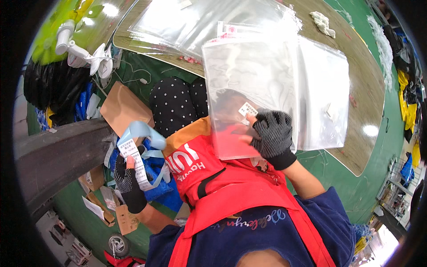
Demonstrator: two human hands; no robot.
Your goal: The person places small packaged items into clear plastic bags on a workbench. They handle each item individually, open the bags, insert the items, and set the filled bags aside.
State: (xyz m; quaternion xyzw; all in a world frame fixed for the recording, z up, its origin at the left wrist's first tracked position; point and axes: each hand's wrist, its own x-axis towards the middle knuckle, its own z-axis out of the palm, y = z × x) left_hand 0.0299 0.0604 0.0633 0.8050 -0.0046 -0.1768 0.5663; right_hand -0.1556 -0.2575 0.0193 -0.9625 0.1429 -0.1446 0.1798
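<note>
My left hand [129, 180], in a dark glove with white dots and bare fingertips, closes on a strip of white printed labels [128, 147]. Pale blue backing tape [143, 130] loops up from that strip. A clear plastic bag [249, 66] lies over the table's near edge and reaches onto my red apron [191, 160]. On the bag is a small white label [247, 109]. My right hand [272, 133], gloved alike, rests over the bag with fingers apart, one bare fingertip touching the label's lower edge. Its other fingers are partly hidden.
More clear bags [324, 89] lie in stacks on the wood-patterned table [364, 115], and a crumpled white cloth [323, 24] sits at its far right. To the left are a white jointed fan [80, 51], a cardboard box [124, 107] and a dark beam [62, 155].
</note>
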